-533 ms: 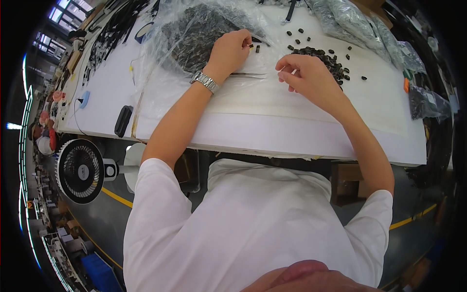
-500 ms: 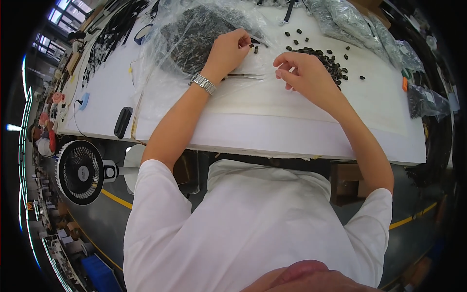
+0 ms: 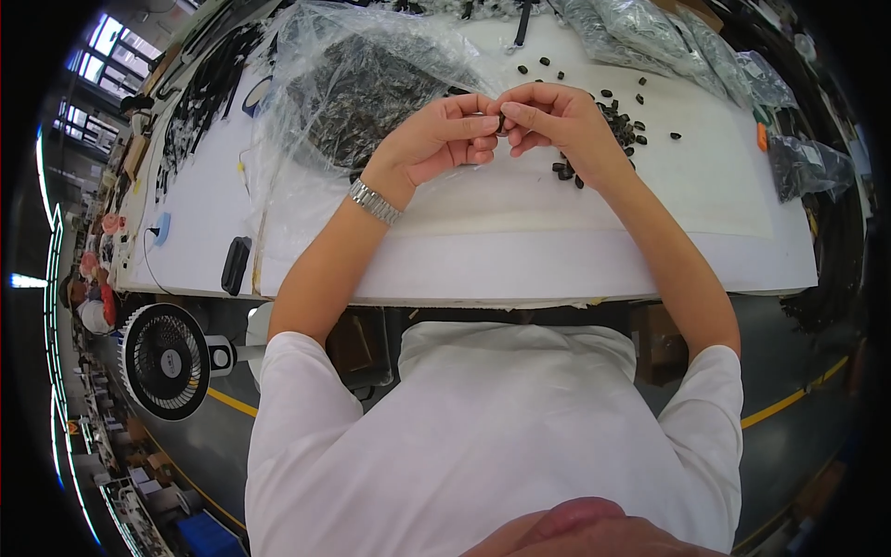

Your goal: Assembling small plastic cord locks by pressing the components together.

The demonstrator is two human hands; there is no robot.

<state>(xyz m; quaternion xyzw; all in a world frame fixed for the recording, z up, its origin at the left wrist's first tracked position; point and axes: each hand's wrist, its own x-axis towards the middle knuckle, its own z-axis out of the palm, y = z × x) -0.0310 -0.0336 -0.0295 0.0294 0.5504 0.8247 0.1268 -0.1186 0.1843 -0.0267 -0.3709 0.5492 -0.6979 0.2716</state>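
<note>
My left hand [image 3: 444, 137] and my right hand [image 3: 555, 121] meet fingertip to fingertip above the white tabletop. Pinched between them is a small black piece [image 3: 502, 123], mostly covered by the fingers. Thumb and index of both hands press on it. To the left of my left hand lies a large clear plastic bag [image 3: 357, 88] full of dark pieces. Behind and beside my right hand spreads a loose pile of small black pieces [image 3: 624, 125], partly hidden by that hand.
Clear bags [image 3: 640, 37] lie at the back right, with a smaller bag [image 3: 813, 169] at the right edge. Black strips [image 3: 209, 88] are heaped at the far left. A black case [image 3: 237, 265] rests near the front edge. A fan [image 3: 167, 362] stands below left.
My hands, apart before, have come together at the fingertips. My right hand moved left and my left hand turned, its palm now more visible. The whole view has shifted slightly.
</note>
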